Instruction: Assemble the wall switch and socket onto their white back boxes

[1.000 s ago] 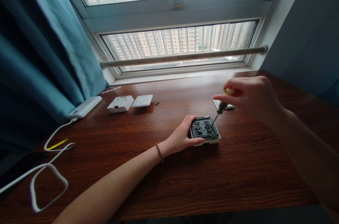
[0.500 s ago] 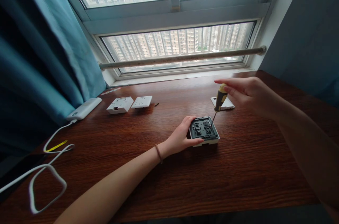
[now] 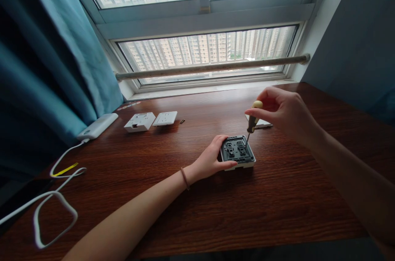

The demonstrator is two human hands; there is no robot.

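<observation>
A square wall switch with its dark inner face up and a white box under it lies on the brown table. My left hand grips its left side, thumb along the near edge and fingers at the far corner. Above it, my right hand pinches the yellow and dark handle of a screwdriver between thumb and fingers. The screwdriver leans slightly, and its tip touches down near the right side of the switch's dark face. Behind the screwdriver lies a white cover plate, partly hidden by my right hand.
At the back left stand a white mounting box and a white socket panel. Small screws lie beside the panel. A white power strip with a looping cable occupies the left side, near the blue curtain.
My right hand has shifted its grip on the screwdriver handle, and its extended finger is now bent. The handle has moved slightly lower and left. My left hand and the switch stay put.
</observation>
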